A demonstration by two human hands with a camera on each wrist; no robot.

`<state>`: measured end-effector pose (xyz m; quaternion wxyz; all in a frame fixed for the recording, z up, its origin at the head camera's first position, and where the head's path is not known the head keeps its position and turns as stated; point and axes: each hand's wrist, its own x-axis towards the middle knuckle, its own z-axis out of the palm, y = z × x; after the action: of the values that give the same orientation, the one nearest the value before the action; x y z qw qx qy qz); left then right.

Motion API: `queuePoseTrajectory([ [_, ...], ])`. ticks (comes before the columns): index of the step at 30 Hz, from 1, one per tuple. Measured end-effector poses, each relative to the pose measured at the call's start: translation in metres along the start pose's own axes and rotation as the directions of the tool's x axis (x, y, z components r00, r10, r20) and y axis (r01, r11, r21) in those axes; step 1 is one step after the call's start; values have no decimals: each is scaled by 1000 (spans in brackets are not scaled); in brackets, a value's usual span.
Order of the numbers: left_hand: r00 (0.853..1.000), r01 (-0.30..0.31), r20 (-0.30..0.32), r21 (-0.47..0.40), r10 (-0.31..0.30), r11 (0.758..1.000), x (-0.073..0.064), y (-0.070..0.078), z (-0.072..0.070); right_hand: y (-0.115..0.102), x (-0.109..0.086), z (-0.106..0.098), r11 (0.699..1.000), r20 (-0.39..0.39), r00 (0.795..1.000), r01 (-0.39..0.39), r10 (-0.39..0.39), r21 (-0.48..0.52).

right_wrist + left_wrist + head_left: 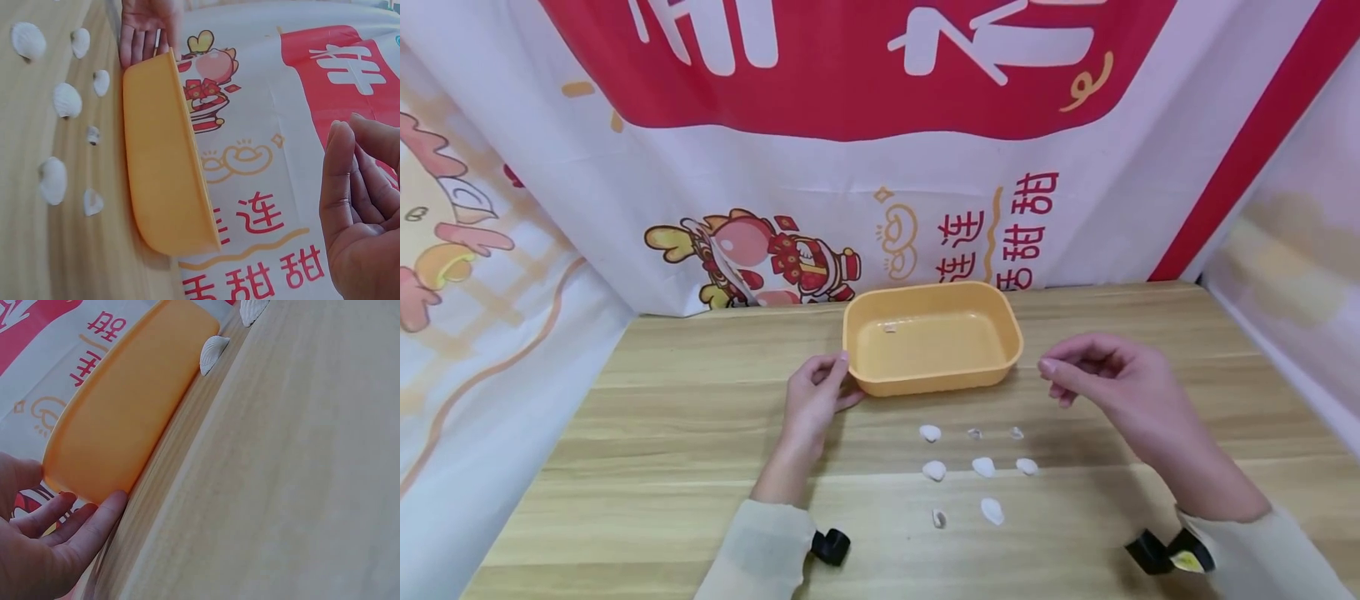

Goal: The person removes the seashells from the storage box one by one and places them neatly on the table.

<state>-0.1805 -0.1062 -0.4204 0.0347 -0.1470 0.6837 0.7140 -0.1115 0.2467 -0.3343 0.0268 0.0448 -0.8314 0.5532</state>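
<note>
A yellow-orange plastic tray (932, 385) stands on the table, with one small pale piece (890, 327) inside. My left hand (815, 400) grips the tray's left end, thumb at the rim and fingers low against the outer wall, as the left wrist view shows too. To the right of the tray my right hand (1112, 383) hovers with loosely bent fingers. Its thumb and forefinger tips come close together, and I see nothing between them. In front of the tray, white seashells lie in rows, among them a ribbed shell (214, 354) and a rounded shell (52, 180).
The wooden table (685, 442) runs back to a printed cloth (805, 167) hanging just behind the tray. More cloth (497, 275) hangs at the left, and another sheet (1292, 292) at the right. A black wrist strap (831, 547) sits at the left cuff.
</note>
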Motion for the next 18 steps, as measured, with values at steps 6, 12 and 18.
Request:
queuePoseTrajectory([
  [6, 1000, -17, -1, -25, 17, 1000, -1, -1, -4, -12, 22, 14, 999, 37, 999, 25, -26, 43],
  [12, 1000, -25, -8, -27, 25, 999, -1, -2, -6, -16, 45, 31, 999, 96, 995, 7, -10, 33],
  [18, 1000, -29, -11, -25, 29, 999, -2, -3, -6, -22, 66, 47, 998, 122, 991, -56, 58, -19],
])
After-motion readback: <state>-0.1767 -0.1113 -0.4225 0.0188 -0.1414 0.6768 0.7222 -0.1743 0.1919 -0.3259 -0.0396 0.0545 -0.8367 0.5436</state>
